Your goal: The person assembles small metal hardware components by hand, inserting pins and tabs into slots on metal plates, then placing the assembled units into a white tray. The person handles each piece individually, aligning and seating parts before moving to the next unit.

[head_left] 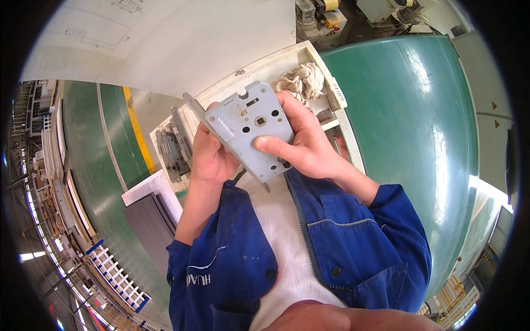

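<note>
Lock: grey case [248, 142], between both hands in front of the chest, faceplate toward the left.
Long axis: slanted from upper left to lower right.
Left hand [212, 157]: nearer the faceplate, fingers clamped on that edge, partly hidden behind it.
Right hand [309, 146]: fingers clamped on the opposite side, thumb across the face.
Beyond: white tray [327, 71] holding rags [309, 80].

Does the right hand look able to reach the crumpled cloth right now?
Probably yes, once freed: the right hand is gripping the lock case, which the left hand also holds. The cloth lies beyond in the open-topped tray, with nothing seen on it.
</note>
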{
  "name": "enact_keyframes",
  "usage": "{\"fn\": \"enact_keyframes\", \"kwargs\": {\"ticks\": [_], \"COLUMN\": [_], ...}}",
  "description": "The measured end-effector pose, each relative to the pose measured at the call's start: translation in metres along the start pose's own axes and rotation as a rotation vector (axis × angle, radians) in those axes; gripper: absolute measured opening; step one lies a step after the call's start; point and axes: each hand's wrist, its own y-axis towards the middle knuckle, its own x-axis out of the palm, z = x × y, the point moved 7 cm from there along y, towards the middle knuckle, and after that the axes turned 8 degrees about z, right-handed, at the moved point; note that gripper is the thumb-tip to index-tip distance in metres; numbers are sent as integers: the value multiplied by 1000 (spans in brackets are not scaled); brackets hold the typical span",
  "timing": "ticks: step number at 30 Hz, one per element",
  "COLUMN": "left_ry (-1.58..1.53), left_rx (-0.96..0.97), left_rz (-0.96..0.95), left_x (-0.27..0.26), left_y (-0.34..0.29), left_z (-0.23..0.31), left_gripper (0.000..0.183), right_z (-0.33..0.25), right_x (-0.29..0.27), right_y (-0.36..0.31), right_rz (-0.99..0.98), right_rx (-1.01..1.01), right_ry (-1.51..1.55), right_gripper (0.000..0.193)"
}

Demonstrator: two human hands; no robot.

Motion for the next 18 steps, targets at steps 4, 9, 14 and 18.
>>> {"fn": "enact_keyframes", "kwargs": {"ticks": [4,9,14,18], "left_ry": [-49,-88,-150,-186], "left_rx": [-34,-63,-86,-105], "left_rz": [-34,-66,-127,-190], "left_x": [0,-6,-10,-7], "left_y": [-2,-3,-3,-1], "left_z": [-2,-8,-12,-12], "left_gripper": [39,45,46,49], "right_z": [2,1,-2,-5], "right_x": [2,1,3,3], "right_y": [-2,-3,-4,-9], "right_rz": [7,28,52,63], "right_rx": [6,-36,-69,-60], "right_ry": [-15,-65,-105,-152], "right_gripper": [41,40,39,38]}}
